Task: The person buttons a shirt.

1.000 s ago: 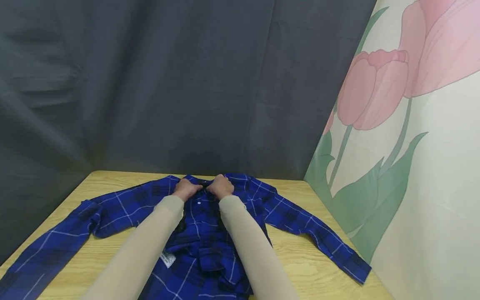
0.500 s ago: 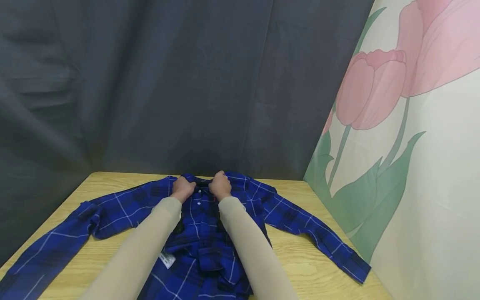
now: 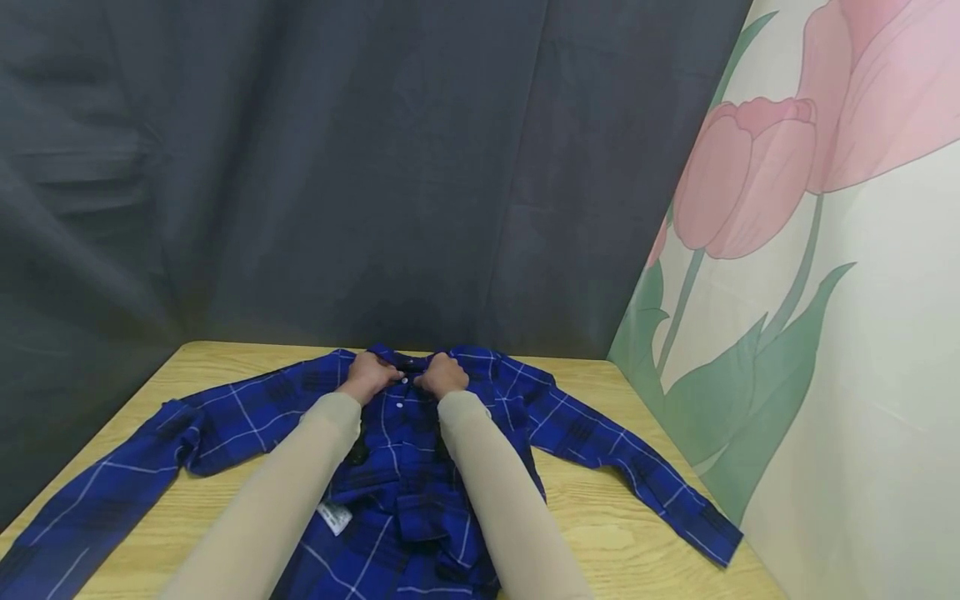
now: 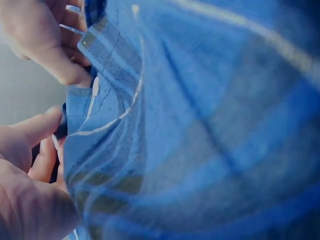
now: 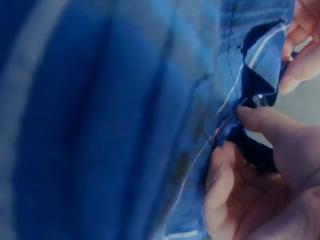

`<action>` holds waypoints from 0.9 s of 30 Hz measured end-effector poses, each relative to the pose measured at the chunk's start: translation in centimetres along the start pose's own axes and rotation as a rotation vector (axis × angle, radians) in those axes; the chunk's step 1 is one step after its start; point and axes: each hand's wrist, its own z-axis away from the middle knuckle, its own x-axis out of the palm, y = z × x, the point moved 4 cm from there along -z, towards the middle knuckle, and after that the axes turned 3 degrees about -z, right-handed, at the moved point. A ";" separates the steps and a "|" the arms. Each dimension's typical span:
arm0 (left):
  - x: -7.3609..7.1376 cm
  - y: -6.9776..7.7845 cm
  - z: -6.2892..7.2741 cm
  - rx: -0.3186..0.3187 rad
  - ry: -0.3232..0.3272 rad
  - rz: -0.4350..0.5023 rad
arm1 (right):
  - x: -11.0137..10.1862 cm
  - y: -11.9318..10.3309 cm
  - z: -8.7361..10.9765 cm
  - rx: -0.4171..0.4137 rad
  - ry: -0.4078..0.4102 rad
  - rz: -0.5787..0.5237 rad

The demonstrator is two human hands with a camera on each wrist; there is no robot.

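Lying buttons-up on the tabletop (image 3: 607,529), the blue plaid shirt (image 3: 393,454) runs lengthwise away from the person, its collar (image 3: 382,353) at the far edge. The left hand (image 3: 367,377) and right hand (image 3: 442,375) flank the neck, about equally near — each grip drawn together, thumb and fingers pinching cloth just below the collar.

1. A screened-off spot, this one; home, studio or workplace, the views won't settle it!
2. Across the back and down the left it's dark grey cloth (image 3: 360,167), hanging in creases, curtain-fashion.
3. Over on the right, a pale panel (image 3: 885,350), and what big pink tulips (image 3: 772,179) it carries, green leaves (image 3: 750,400) and all!
4. In between sits a table (image 3: 600,533) with a light wood-grain top.
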 end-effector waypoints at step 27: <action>-0.5 1.0 2.1 -0.026 -0.061 -0.184 | 0.8 -0.2 -0.3 -0.067 -0.017 0.012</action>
